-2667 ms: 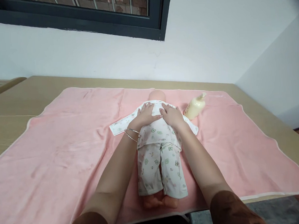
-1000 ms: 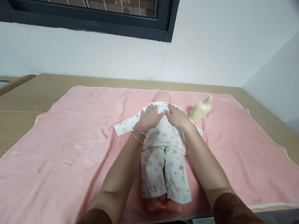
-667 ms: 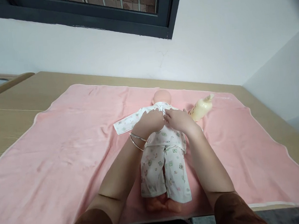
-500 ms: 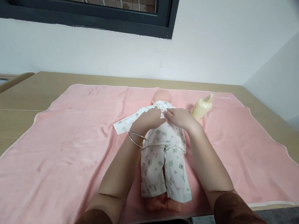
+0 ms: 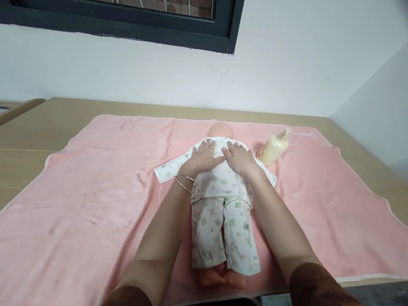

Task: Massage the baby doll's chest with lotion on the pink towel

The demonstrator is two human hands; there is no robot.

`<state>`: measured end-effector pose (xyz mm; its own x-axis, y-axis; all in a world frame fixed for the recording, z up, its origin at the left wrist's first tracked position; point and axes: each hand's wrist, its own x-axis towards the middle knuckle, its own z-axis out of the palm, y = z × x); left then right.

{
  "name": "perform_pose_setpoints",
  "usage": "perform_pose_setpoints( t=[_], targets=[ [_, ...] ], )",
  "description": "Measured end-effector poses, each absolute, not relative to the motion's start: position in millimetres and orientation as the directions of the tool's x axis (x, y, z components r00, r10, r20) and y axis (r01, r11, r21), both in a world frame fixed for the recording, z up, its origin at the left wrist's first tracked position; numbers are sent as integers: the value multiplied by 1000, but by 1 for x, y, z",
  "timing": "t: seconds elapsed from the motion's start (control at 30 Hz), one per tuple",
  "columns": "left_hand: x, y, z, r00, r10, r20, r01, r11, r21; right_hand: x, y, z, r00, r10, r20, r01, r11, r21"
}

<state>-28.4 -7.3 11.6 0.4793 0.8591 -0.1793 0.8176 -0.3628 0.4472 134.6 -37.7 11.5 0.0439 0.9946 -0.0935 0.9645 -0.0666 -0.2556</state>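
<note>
A baby doll (image 5: 221, 189) in a white patterned top and trousers lies on a pink blanket (image 5: 88, 220), its head away from me and its bare feet towards me. My left hand (image 5: 204, 157) rests flat on the left of its upper back, fingers stretched out. On the right of the upper back lies my right hand (image 5: 239, 158), also flat with fingers spread. The two thumbs come close together over the middle. The doll's sleeves reach out to both sides, the right one partly hidden by my right hand and forearm.
A pale yellow pump bottle (image 5: 274, 147) lies on its side right of the doll's head. Under the blanket is a wooden table (image 5: 30, 130) against a white wall (image 5: 287, 45). A dark window frame (image 5: 179, 36) is set in the wall above.
Both hands have spread from bunched fingers near the doll's neck to flat palms on its upper back. They have moved slightly outward, and the right sleeve now shows.
</note>
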Motion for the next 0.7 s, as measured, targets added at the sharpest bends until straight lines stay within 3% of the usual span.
perform_pose_setpoints(
  t=[0.7],
  targets=[
    [-28,-2,5,466,864,-192,810,-330,485,132,-33,2,82,993,-86,966,-101,-240]
  ],
)
